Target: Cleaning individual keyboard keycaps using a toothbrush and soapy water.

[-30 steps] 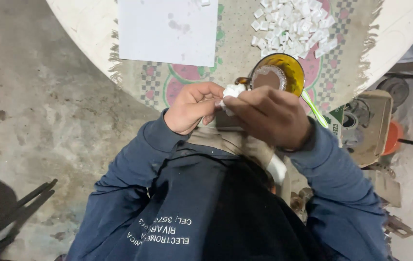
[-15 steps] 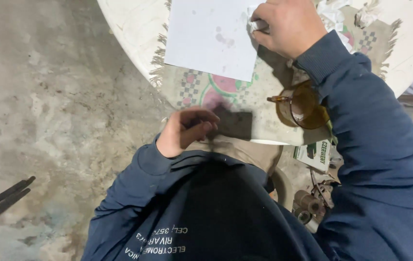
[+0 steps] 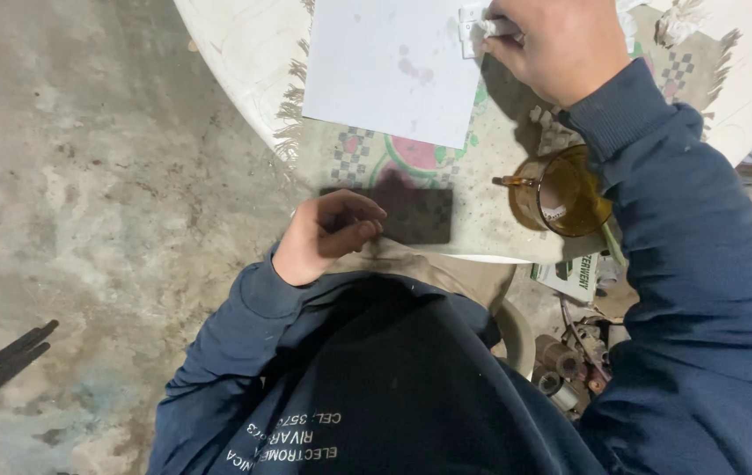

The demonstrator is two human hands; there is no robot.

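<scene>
Seen from above, a person in a dark blue sweatshirt sits at a round white surface (image 3: 235, 53) covered by a patterned cloth (image 3: 367, 158). At the top right of the frame, the right hand (image 3: 556, 44) is closed in a grip on a small white piece (image 3: 497, 28), pressing it at the right edge of a sheet of white paper (image 3: 393, 66). Lower, near the middle, the left hand (image 3: 327, 233) rests with curled fingers on a dark flat rectangle (image 3: 415, 215) (what it is cannot be told), touching it rather than clasping. An amber glass cup (image 3: 561, 193) stands just right of the rectangle. To place the piece well, the pressure should probably be firm and straight down, with the sleeve kept off the cup.
</scene>
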